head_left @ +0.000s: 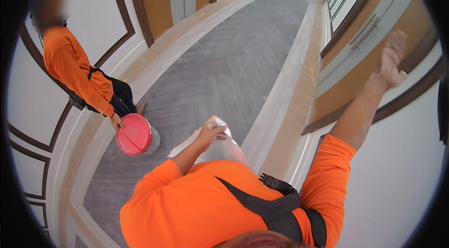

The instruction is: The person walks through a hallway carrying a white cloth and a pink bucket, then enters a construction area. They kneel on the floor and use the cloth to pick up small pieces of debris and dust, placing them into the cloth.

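My left hand (210,134) is closed in front of my waist, gripping the upper edge of a white bag-like thing (228,150) with pinkish patches. My body and forearm hide part of it, so I cannot tell its exact kind. My right arm stretches far out to the right at about shoulder height. At its end, my right hand (392,61) is raised with the fingers extended, slightly blurred, and nothing shows in it. Behind that hand are the wall and a wood-coloured door (348,68) with a long metal handle.
At the left stands a person (77,68) in an orange top, one hand at the rim of a white bucket (154,139) with a red lid (134,134). A grey-floored corridor (234,56) runs ahead between panelled walls. A thin cable (314,72) lies along the right side.
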`<state>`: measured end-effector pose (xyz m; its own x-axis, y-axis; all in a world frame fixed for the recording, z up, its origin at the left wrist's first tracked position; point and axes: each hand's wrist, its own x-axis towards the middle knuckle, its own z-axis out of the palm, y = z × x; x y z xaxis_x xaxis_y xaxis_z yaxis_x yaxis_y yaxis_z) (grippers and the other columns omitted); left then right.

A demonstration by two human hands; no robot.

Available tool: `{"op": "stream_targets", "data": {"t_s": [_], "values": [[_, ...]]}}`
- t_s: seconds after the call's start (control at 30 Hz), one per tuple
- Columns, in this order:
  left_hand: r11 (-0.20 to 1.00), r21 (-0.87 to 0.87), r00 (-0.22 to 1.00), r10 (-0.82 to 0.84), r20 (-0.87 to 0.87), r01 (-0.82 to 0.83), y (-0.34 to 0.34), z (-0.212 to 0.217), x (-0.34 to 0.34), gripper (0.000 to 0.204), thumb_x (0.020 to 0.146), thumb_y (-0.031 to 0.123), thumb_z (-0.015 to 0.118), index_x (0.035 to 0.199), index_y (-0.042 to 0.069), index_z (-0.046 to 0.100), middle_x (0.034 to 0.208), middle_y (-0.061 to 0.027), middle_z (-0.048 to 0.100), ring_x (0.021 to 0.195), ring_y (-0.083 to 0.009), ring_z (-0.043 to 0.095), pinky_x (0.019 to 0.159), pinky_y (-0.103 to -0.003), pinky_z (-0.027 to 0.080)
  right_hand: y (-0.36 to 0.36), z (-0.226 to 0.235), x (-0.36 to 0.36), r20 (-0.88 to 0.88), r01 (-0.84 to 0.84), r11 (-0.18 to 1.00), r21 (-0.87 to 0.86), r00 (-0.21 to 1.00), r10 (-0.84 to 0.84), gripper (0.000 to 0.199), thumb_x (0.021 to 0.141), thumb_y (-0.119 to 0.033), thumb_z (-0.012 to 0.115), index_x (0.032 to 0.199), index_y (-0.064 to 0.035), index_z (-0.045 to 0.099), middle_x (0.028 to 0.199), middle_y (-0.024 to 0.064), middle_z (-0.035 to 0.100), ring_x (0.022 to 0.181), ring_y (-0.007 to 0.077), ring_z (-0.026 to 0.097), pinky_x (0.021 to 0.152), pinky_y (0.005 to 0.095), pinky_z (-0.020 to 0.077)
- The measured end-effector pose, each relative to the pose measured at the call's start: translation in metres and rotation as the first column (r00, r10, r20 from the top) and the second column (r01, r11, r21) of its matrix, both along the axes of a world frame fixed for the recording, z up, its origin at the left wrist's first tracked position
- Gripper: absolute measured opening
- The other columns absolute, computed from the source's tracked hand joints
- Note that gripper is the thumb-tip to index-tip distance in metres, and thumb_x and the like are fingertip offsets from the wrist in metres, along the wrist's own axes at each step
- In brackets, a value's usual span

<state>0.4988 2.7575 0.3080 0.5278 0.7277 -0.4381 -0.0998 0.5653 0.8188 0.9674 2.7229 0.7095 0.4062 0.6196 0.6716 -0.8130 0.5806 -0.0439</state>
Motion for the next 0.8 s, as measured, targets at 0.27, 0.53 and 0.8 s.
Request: {"op": "stream_targets", "data": {"t_s": [0.27,0.53,0.8], "values": [[0.975,0.126,0.982,-0.176,-0.060,0.183,0.096,0.033,0.111,0.022,0.092,0.013,0.068,0.103,-0.004,0.060,0.096,-0.0105,0.063,0.086,-0.0199,0.068,0.083,-0.032,0.060,-0.004,-0.033,0.064,0.189,0.283,0.938,0.200,0.928,-0.321,0.107,0.089,-0.079,0.007,0.151,0.0071,0.019,0.157,0.0255,0.023,0.147,0.0420,0.019,0.119,0.0594,0.0135],[1.000,0.016,1.000,-0.017,0.025,0.017,0.260,0.071,0.129,0.030,0.094,0.001,0.057,0.124,-0.001,0.052,0.108,-0.0080,0.063,0.096,-0.0211,0.066,0.089,-0.038,0.058,0.278,-0.003,0.152,0.836,0.868,0.383,-0.315,0.445,-0.322,0.072,0.099,-0.031,0.051,0.154,0.0013,0.017,0.109,0.0196,0.064,0.078,0.0217,0.063,0.072,0.0375,0.0524],[0.963,-0.142,0.967,0.241,0.085,-0.228,0.364,0.024,0.272,0.028,0.093,-0.005,0.053,0.121,-0.001,0.051,0.108,-0.0114,0.062,0.097,-0.0217,0.067,0.086,-0.039,0.060,0.546,0.006,0.316,0.591,0.785,-0.100,0.611,-0.368,0.718,0.085,0.081,-0.007,0.048,0.158,-0.0159,0.014,0.127,0.0239,0.061,0.119,0.0341,0.060,0.102,0.0434,0.0457]]}}
